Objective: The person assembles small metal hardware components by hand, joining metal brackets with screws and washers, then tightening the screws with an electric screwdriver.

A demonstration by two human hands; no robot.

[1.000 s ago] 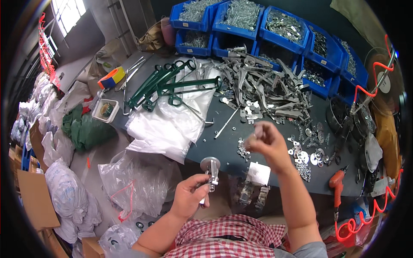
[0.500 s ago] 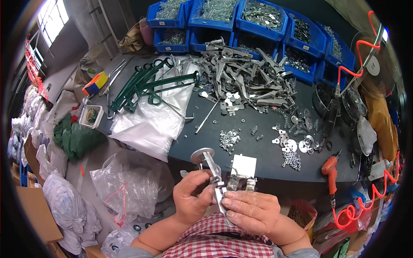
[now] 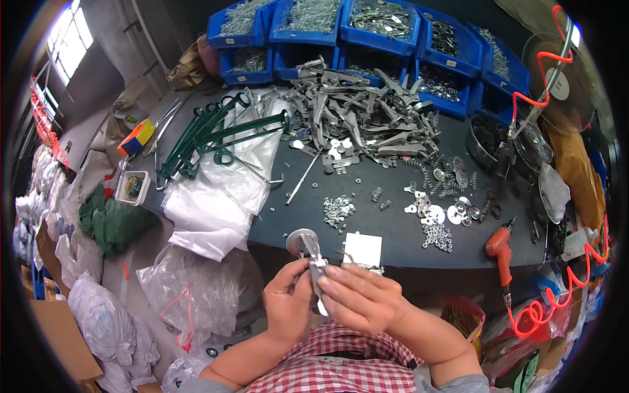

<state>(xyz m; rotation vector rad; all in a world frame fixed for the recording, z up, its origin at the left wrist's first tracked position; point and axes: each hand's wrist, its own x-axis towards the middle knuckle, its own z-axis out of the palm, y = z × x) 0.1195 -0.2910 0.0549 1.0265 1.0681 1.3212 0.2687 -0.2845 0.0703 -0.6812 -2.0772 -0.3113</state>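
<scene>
Low in the middle of the frame, both hands meet around a small metal assembly (image 3: 311, 255), a bright piece with a round disc at its upper end and a flat strip running down between the fingers. The left hand (image 3: 288, 308) is curled around the strip from the left side, thumb and fingers pinching it. The right hand (image 3: 360, 298) lies over the lower part from the right, its fingers flat and pressed against the metal and against the left hand's fingertips. The assembly is held in the air, just in front of the near edge of the dark worktable (image 3: 393, 226).

Just beyond the hands, at the table's near edge, sits a small white block (image 3: 362, 249). Further up, a small heap of nuts (image 3: 339, 209) lies in the centre, and to its right a scatter of washers and springs (image 3: 439, 209). A large pile of grey metal parts (image 3: 360, 121) fills the upper middle, with a row of blue bins (image 3: 367, 29) full of hardware behind it. Green-handled tools (image 3: 209, 134) lie on clear plastic bags (image 3: 216, 190) in the upper left. An orange power drill (image 3: 499, 252) hangs at the right edge of the table, beside a coiled orange hose (image 3: 557, 301).
</scene>
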